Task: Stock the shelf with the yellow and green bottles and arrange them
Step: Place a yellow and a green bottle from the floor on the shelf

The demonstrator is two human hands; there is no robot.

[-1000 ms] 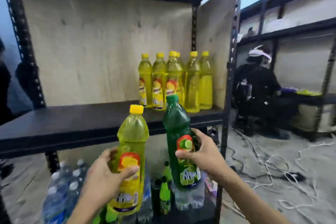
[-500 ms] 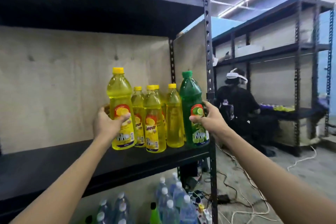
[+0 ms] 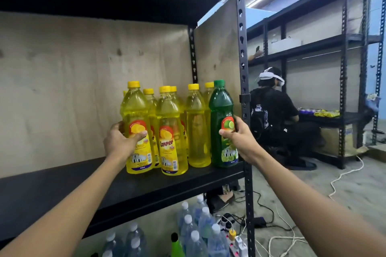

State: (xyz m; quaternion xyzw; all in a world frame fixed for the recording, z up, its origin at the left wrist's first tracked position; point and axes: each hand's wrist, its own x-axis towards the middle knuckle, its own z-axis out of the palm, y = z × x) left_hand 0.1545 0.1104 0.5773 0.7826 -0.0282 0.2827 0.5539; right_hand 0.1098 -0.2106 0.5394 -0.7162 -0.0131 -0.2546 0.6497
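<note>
Glossy clear plastic bottles [image 3: 173, 131], matt black metal shelf [image 3: 125, 190], rough plywood backing [image 3: 73, 89]

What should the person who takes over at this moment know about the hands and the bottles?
Left hand grips a yellow bottle at the left end of the group on the shelf.
Right hand grips the green bottle at the right end, beside the upright post.
Done: both appear to stand on the shelf, with the other yellow bottles between them.
Left: release both and straighten the group. Another green bottle shows below.
</note>
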